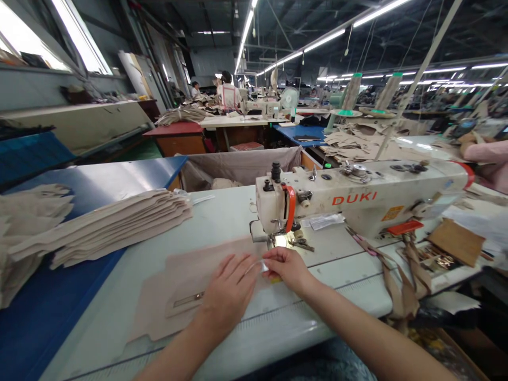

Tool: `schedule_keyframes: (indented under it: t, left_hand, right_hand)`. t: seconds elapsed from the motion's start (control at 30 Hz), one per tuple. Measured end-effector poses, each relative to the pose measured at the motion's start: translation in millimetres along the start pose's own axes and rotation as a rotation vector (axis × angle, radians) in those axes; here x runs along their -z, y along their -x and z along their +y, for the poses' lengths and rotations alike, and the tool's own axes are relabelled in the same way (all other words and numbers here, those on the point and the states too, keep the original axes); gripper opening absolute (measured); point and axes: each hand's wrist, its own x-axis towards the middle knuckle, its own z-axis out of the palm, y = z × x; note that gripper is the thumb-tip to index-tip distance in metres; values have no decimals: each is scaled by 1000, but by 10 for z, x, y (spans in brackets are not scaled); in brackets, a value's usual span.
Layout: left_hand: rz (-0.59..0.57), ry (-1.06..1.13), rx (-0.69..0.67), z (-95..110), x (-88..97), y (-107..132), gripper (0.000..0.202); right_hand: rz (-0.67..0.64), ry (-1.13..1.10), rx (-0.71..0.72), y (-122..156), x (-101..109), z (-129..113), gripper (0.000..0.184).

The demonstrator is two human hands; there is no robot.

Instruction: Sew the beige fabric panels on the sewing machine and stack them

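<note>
My left hand (232,291) lies with its fingers stretched flat over a beige fabric panel (186,264) on the sewing machine table. A zipper (188,300) set in a narrow slot of that panel shows beside this hand. Just in front of the needle area, my right hand (288,269) is closed in a pinch on a small white piece (264,266); its exact kind is too small to make out. The sewing machine (357,201), white with orange lettering, stands over the panel's right end, its lamp lit by the presser foot. My fingertips partly hide the panel's edge there.
A stack of beige fabric pieces (127,222) lies at the left, across a blue table (91,280). Pink-handled scissors (361,241), fabric strips (400,280) and a tray of small metal parts (436,259) sit to the right. A cloth-lined bin (242,164) stands behind the table.
</note>
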Motion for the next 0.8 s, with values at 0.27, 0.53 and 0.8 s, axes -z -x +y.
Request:
schedule_keyframes:
  t: [0.27,0.53,0.8]
  left_hand:
    - [-49,-82,-192,-126,-276,-131,27]
    - [-99,-62,-114,-126,-386,-160,31]
    - [-132,-141,-197,-110,-357,-229,30]
  right_hand:
    - [97,132,81,-13,16,-105,5]
    - [-51,951,833,480,161,-51,19]
    - [-110,1135,896,542,141,45,19]
